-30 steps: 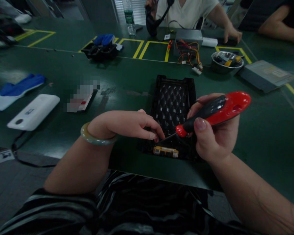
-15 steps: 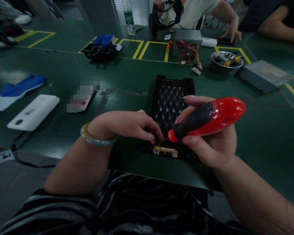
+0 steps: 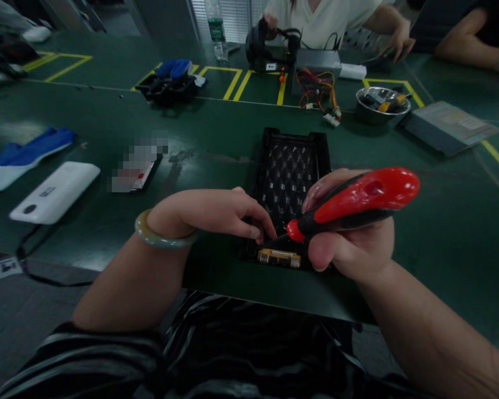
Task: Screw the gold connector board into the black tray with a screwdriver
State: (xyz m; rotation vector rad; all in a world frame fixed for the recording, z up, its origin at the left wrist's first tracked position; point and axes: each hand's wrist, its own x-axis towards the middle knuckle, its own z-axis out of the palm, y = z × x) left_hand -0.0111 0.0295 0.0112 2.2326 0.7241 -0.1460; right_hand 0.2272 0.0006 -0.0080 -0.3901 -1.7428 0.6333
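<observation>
In my right hand (image 3: 353,238) is a red and black screwdriver (image 3: 357,199), its handle pointing up to the right and its thin shaft slanting down left. The tip reaches the near left corner of a black plastic casing (image 3: 289,183), beside a small orange-yellow circuit board (image 3: 279,258) with connectors. My left hand (image 3: 228,213) bends over the same corner. Its thumb and fingertips come together around the screwdriver's tip; whatever sits between them is too small or hidden to make out. The casing has a patterned inner floor.
To the left lie a white power bank (image 3: 55,193), a blue-and-white glove (image 3: 33,148) and a blurred-out flat item (image 3: 137,166). Farther back are a black tray (image 3: 166,88), a metal box with cables (image 3: 316,66), a steel bowl (image 3: 378,113) and a grey metal plate (image 3: 451,127). A co-worker sits opposite.
The screwdriver handle has turned in my right hand, red side now upward, and my right thumb and fingers have shifted. My left hand stays put. Opposite, the co-worker's headset has moved slightly left and lower.
</observation>
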